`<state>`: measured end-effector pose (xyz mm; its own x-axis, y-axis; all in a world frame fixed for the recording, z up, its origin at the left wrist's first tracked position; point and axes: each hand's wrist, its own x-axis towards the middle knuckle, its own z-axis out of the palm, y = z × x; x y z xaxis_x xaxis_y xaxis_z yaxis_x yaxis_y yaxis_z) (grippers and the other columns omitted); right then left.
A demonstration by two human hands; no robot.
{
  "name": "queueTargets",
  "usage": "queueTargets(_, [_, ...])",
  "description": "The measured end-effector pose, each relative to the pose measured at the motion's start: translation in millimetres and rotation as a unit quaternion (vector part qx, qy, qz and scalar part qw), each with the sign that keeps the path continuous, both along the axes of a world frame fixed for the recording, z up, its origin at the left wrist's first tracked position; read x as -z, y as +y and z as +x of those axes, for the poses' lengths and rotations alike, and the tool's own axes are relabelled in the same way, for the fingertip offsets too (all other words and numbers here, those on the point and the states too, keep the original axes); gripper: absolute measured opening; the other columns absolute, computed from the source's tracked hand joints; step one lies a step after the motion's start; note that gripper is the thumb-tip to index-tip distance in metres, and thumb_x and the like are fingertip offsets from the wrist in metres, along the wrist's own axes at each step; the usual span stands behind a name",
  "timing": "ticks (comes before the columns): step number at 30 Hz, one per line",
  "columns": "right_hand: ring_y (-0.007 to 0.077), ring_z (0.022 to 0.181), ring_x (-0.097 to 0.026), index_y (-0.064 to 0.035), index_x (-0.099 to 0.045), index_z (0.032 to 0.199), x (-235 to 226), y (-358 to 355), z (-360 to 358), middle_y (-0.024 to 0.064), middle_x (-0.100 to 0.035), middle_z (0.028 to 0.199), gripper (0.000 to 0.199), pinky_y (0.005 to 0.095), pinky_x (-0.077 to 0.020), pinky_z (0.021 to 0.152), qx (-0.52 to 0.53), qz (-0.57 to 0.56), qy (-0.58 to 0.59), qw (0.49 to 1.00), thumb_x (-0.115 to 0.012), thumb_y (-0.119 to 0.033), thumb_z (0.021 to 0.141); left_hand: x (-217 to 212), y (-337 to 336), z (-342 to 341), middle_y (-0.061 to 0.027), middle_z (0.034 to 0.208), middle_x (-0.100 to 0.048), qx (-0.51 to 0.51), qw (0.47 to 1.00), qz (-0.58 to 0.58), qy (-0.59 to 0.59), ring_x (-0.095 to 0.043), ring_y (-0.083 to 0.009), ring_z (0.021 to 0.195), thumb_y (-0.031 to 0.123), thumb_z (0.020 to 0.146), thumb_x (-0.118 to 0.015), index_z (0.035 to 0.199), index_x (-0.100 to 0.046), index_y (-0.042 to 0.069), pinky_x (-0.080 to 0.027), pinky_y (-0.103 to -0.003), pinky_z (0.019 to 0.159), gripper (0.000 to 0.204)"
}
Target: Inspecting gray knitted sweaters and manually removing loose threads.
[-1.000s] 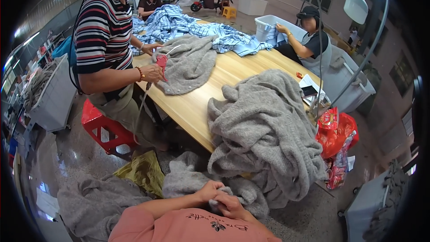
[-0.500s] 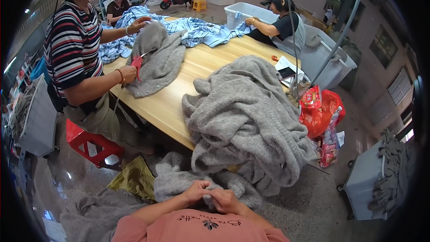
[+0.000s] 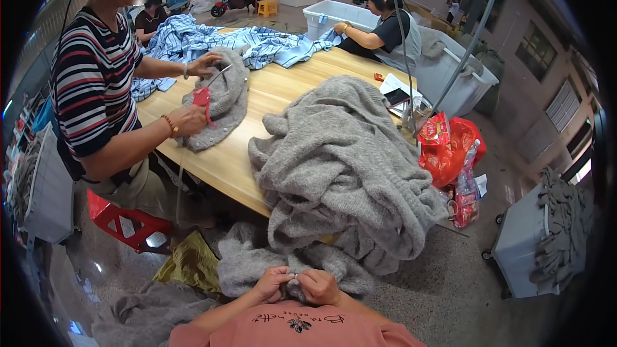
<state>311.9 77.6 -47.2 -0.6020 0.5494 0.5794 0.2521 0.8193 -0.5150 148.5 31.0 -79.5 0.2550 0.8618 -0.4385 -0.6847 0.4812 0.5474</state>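
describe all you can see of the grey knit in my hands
The grey knit looks soft and fuzzy, like wool. It bunches in loose, crumpled folds, nearer than the heap on the table. Your left hand and right hand pinch it, fingertips close together. Its full shape cannot be told.
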Motion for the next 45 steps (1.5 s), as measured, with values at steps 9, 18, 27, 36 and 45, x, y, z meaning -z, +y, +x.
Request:
queueTargets(9, [0.0234, 0.067, -0.057, -0.0027, -0.058, 0.081, 3, 1, 0, 0.0107, -0.056, 0.079, 0.017, 0.0279, -0.0455, 0.060, 0.016, -0.237, 0.056, 0.970, -0.056, 0.002, 0.065, -6, -4, 4, -0.0005, 0.077, -0.061, -0.026, 0.989, 0.060, 0.136, -0.052, -0.0049, 0.066, 0.001, 0.078, -0.060, 0.084, -0.062, -0.001, -0.042, -0.019, 0.059, 0.007])
queueTargets(18, [0.0236, 0.067, -0.058, -0.0009, -0.054, 0.087, 3, 4, -4, 0.0132, -0.057, 0.077, 0.014, 0.0316, -0.0436, 0.058, 0.054, -0.394, 0.016, 0.917, -0.051, -0.001, 0.073, -3, -3, 0, 0.0039, 0.067, -0.057, -0.020, 0.942, 0.100, 0.320, -0.047, -0.0024, 0.059, 0.000, 0.075, -0.055, 0.083, -0.063, 0.000, -0.038, -0.018, 0.050, 0.012])
queueTargets(27, [0.0327, 0.058, -0.056, -0.0022, -0.053, 0.079, 14, 7, -2, 0.0174, -0.055, 0.067, 0.009, 0.0366, -0.0420, 0.051, 0.026, -0.384, -0.106, 0.917, -0.052, -0.010, 0.076, -4, -3, 5, -0.0045, 0.068, -0.063, -0.015, 0.889, 0.134, 0.439, -0.053, -0.0054, 0.061, -0.001, 0.071, -0.055, 0.083, -0.064, 0.001, -0.043, -0.023, 0.053, 0.016])
queueTargets(36, [0.0380, 0.058, -0.053, -0.0022, -0.045, 0.068, 7, 4, -4, 0.0185, -0.053, 0.064, 0.012, 0.0455, -0.0408, 0.050, 0.027, -0.181, -0.091, 0.979, -0.052, -0.012, 0.071, -20, 5, 13, -0.0135, 0.066, -0.057, -0.099, 0.725, 0.255, 0.632, -0.056, -0.0326, 0.060, 0.001, 0.064, -0.054, 0.069, -0.057, 0.002, -0.046, -0.037, 0.053, 0.006])
queueTargets(45, [0.0346, 0.064, -0.056, -0.0039, -0.051, 0.076, 21, 5, -9, 0.0155, -0.057, 0.076, 0.007, 0.0415, -0.0437, 0.053, 0.064, -0.253, -0.020, 0.965, -0.051, -0.009, 0.071, -21, 6, 6, -0.0128, 0.065, -0.057, -0.073, 0.681, 0.352, 0.638, -0.056, -0.0242, 0.057, 0.001, 0.065, -0.054, 0.075, -0.058, 0.001, -0.044, -0.030, 0.050, 0.011])
